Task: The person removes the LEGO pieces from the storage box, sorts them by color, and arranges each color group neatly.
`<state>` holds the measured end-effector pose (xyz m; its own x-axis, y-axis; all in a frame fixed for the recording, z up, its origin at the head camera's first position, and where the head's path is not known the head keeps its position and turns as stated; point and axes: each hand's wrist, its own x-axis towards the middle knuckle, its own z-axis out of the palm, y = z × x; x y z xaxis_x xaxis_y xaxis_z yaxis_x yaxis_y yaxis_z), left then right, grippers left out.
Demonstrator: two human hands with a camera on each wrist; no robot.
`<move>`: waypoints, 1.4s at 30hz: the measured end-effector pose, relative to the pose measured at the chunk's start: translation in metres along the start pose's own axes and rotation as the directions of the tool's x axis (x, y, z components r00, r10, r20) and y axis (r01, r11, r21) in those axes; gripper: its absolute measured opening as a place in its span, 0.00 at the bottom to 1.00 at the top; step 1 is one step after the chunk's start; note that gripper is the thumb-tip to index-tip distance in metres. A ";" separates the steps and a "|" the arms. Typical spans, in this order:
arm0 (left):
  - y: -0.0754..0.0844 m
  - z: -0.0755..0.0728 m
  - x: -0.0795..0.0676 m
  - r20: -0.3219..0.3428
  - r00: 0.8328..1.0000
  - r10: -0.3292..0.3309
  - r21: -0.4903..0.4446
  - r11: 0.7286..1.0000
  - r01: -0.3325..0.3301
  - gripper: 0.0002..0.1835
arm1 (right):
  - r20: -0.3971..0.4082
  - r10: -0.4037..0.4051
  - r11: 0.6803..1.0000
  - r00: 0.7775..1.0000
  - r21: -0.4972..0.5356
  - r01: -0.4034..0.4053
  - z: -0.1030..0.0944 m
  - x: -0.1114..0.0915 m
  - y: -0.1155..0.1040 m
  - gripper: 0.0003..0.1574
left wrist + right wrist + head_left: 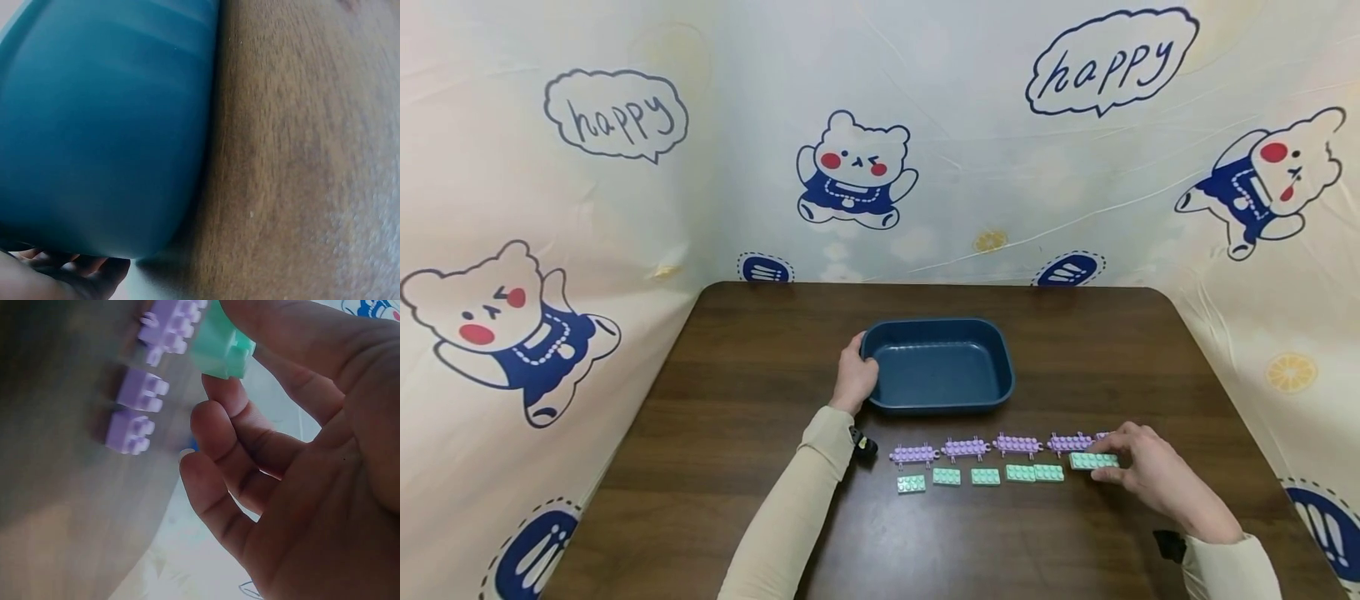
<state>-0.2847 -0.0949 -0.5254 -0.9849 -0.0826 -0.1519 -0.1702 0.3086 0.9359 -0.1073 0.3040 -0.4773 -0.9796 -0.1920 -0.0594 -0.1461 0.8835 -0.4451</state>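
My left hand [855, 377] grips the left side of a dark blue plastic bin [943, 405], its thumb at the rim. In the left wrist view the bin's outer wall [106, 131] fills much of the picture, with fingers against its end. My right hand [1157, 469] pinches a mint-green building block [1093, 461] between thumb and fingers, at the right end of the rows. Purple building blocks [134, 431] stand by that hand in the right wrist view; in the head view the hand partly hides that end of the row.
On the brown wooden table [760, 367], several purple blocks with side pegs [966, 448] form a row in front of the bin. Nearer me is a row of several mint-green blocks [985, 477]. A printed cloth [970, 167] surrounds the table's back and sides.
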 end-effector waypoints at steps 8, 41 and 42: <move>-0.002 0.001 0.001 -0.002 1.000 0.026 -0.005 1.000 -0.026 0.31 | -0.010 0.002 1.000 1.000 -0.016 -0.002 0.009 -0.007 0.006 0.16; 0.000 -0.001 -0.001 0.000 1.000 -0.001 -0.008 1.000 0.001 0.31 | -0.050 0.021 0.999 0.999 -0.023 -0.022 0.033 -0.012 0.014 0.15; 0.000 -0.001 -0.002 0.002 1.000 0.000 -0.008 1.000 0.000 0.31 | -0.063 0.008 1.000 0.998 -0.024 -0.010 0.034 -0.012 0.014 0.15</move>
<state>-0.2832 -0.0960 -0.5243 -0.9850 -0.0811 -0.1523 -0.1699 0.3013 0.9383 -0.0930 0.3044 -0.5128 -0.9875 -0.1573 -0.0065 -0.1398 0.8953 -0.4230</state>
